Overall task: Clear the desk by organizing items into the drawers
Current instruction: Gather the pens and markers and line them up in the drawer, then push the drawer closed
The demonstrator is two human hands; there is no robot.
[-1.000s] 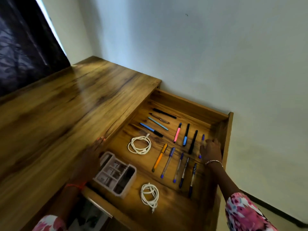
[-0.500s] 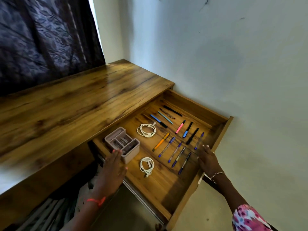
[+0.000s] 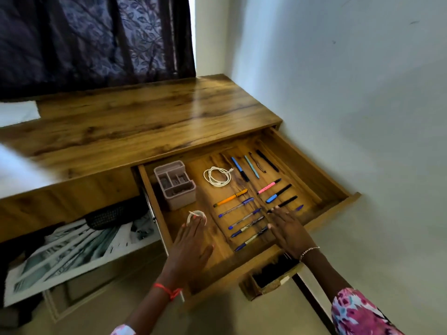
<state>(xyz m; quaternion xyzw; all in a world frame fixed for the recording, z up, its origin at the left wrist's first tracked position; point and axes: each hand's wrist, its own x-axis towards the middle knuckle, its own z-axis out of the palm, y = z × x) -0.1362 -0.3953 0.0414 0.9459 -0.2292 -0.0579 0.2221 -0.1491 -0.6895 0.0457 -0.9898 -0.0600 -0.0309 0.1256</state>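
Note:
The wooden drawer (image 3: 321,175) stands pulled out from under the desk top (image 3: 150,122). Inside lie a pink-grey organiser box (image 3: 175,183), a coiled white cable (image 3: 217,176), a second white cable coil (image 3: 197,216) and several pens in rows (image 3: 244,217). My left hand (image 3: 191,247) lies flat over the drawer's near part, fingers spread, its fingertips at the second coil. My right hand (image 3: 287,232) rests flat over the near ends of the pens, by the drawer's front edge. Neither hand holds anything.
A dark patterned curtain (image 3: 92,39) hangs behind the desk; a white wall is on the right. White paper (image 3: 17,112) lies at the desk's far left. Under the desk are a black mesh basket (image 3: 113,215) and a framed print (image 3: 72,252). A lower drawer (image 3: 271,279) juts out.
The view has swung left and back from the desk. My left hand moved from beside the organiser box to the near cable coil. My right hand slid toward the drawer's front.

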